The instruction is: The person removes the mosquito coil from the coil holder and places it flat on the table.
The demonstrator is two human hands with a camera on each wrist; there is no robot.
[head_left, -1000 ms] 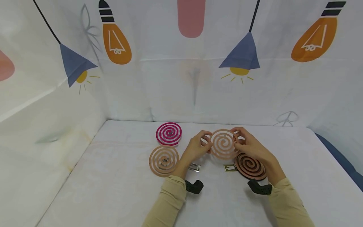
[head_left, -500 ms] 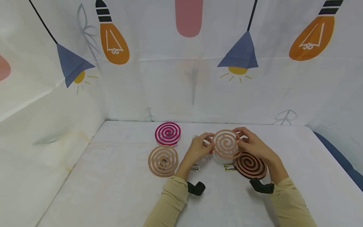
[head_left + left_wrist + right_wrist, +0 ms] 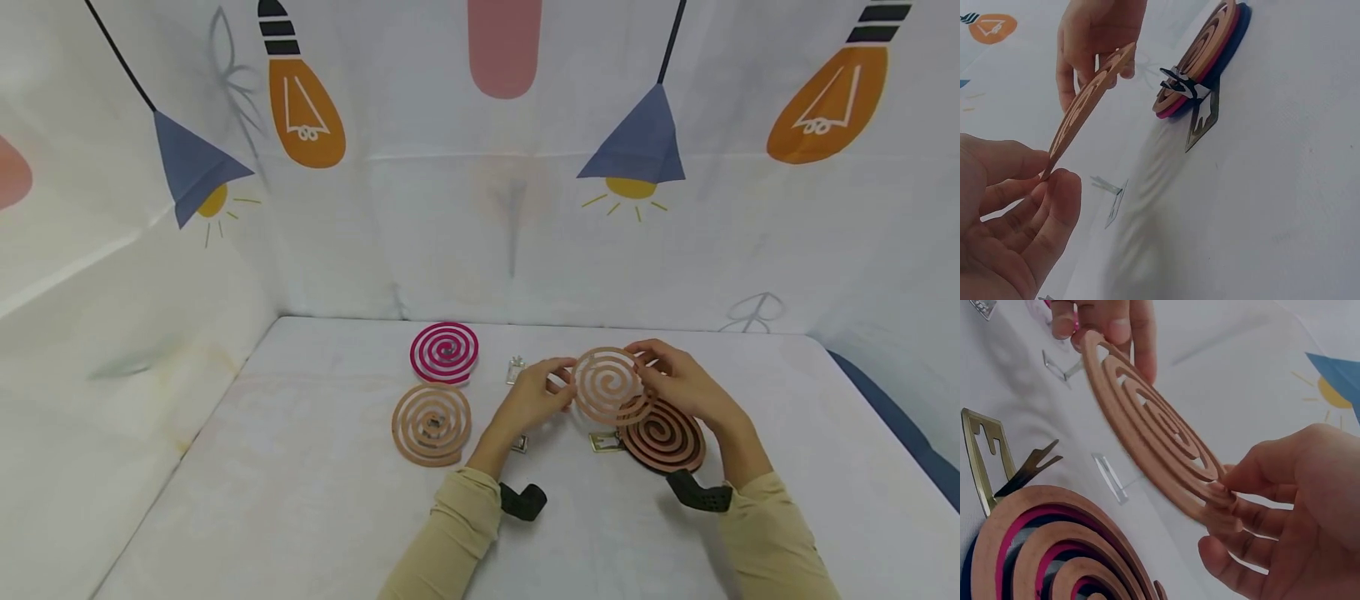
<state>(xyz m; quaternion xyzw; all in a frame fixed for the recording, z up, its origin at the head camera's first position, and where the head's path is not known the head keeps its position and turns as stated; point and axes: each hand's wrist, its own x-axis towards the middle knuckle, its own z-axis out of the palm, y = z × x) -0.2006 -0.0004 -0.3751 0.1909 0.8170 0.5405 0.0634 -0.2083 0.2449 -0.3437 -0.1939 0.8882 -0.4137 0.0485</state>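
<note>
My left hand (image 3: 534,396) and my right hand (image 3: 682,383) pinch opposite edges of a brown mosquito coil (image 3: 1127,439), raised off the table and tilted. In the head view its lower right edge overlaps a stack of coils (image 3: 988,556). This stack has brown, pink and dark blue layers, seen in the left wrist view. A gold-coloured metal coil stand (image 3: 604,442) sticks out from the stack's left side. Its bent prong rises beside the stack in the right wrist view.
A pink coil (image 3: 414,353) lies at the back left, with another brown coil (image 3: 397,425) in front of it. Small metal stands (image 3: 516,371) lie near my left hand, one partly hidden by the wrist. Fabric walls border the table.
Both hands have carried the brown coil to the right and slightly towards me, nearer the stack. A metal stand behind my left hand has come into view.
</note>
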